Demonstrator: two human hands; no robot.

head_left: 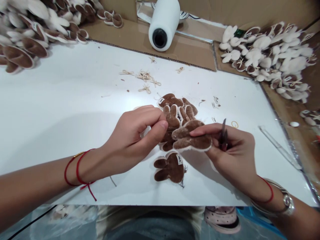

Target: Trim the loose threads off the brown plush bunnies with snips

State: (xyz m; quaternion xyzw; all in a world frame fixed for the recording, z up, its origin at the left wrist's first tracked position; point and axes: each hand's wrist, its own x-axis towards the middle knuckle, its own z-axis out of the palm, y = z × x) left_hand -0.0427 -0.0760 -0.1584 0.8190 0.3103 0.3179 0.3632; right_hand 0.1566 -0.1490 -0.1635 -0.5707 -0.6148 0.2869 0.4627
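My right hand (231,150) pinches a brown plush rabbit-shaped piece (192,141) with a pale fuzzy edge between thumb and fingers. A dark, narrow-bladed tool (223,135), perhaps thread snips, sticks out of the same hand; its handle is mostly hidden. Just left of the piece, my left hand (140,133) is closed, thumb against the curled index finger; whatever it may hold is too small or hidden. Several similar brown pieces (172,101) lie heaped behind both hands, partly covered. Nearer me lies another rabbit-shaped piece (172,168) with a white label and dark loose threads.
White table (62,90) with cream cord bows (145,76), scraps and a yellow ring (234,124). A white thread cone (166,20) stands on cardboard at the back. Plush piles rise at the left (25,33) and right (270,53). Long metal tweezers (280,146) lie rightward.
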